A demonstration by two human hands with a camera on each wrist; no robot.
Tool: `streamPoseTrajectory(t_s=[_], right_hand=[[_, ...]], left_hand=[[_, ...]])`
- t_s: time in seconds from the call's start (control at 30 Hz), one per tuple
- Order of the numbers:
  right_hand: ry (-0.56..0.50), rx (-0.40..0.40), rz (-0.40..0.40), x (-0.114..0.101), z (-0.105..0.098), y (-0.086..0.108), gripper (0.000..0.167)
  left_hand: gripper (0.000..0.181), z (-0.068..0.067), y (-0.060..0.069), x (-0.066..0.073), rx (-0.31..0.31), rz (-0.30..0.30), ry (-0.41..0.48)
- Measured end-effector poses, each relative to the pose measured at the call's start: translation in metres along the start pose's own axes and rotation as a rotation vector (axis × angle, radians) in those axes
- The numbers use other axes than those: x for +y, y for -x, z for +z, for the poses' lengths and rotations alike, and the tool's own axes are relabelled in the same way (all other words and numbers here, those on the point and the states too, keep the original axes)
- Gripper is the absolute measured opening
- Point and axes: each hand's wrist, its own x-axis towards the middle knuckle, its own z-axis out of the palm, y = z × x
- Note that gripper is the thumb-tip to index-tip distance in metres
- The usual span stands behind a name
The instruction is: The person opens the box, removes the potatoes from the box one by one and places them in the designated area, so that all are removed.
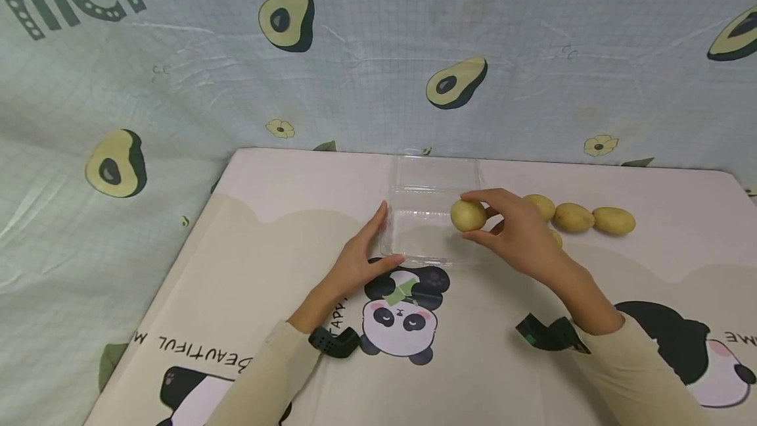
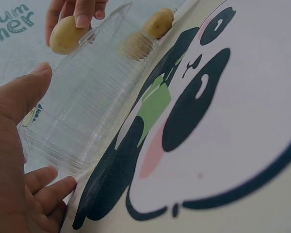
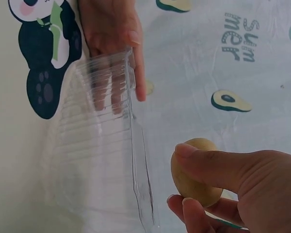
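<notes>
A clear plastic clamshell box (image 1: pixel 416 232) stands on the table, its lid (image 1: pixel 436 173) folded back on the far side. My left hand (image 1: pixel 362 256) rests against the box's left side with fingers and thumb spread straight. My right hand (image 1: pixel 520 232) pinches a small yellow potato (image 1: pixel 468 215) between thumb and fingers above the box's right edge. In the right wrist view the potato (image 3: pixel 196 172) is beside the clear wall, higher than the rim. Several more potatoes (image 1: pixel 573 217) lie to the right of the box, some partly hidden behind my right hand.
The table's cover (image 1: pixel 473 360) carries printed pandas and lettering. Behind the table hangs a pale curtain (image 1: pixel 367 84) with avocado prints, close to the far edge. A black strap device (image 1: pixel 334 342) sits at my left wrist and another (image 1: pixel 551 334) at my right.
</notes>
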Motion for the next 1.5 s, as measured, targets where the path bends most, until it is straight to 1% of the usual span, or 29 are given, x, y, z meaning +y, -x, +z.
streamPoseTrajectory(t_s=[0.33, 0.57, 0.77, 1.0, 1.2, 1.5], right_hand=[[0.008, 0.04, -0.007, 0.006, -0.014, 0.01, 0.055], [0.029, 0.064, 0.024, 0.01, -0.023, 0.018, 0.057], [0.049, 0.112, 0.01, 0.016, -0.031, 0.025, 0.058], [0.046, 0.14, 0.011, 0.024, -0.04, 0.032, 0.06], [0.086, 0.166, 0.004, 0.031, -0.047, 0.039, 0.062], [0.099, 0.188, 0.015, 0.038, -0.053, 0.048, 0.065]], left_hand=[[0.101, -0.001, 0.0, 0.002, 0.001, -0.014, -0.008], [0.099, 0.0, 0.0, 0.0, 0.004, -0.011, -0.01], [0.1, 0.0, 0.0, -0.001, 0.005, -0.009, -0.015], [0.1, 0.0, 0.0, -0.001, 0.004, -0.005, -0.012], [0.101, 0.0, 0.0, 0.0, 0.003, -0.003, -0.015], [0.1, 0.0, 0.0, 0.0, 0.005, -0.003, -0.02]])
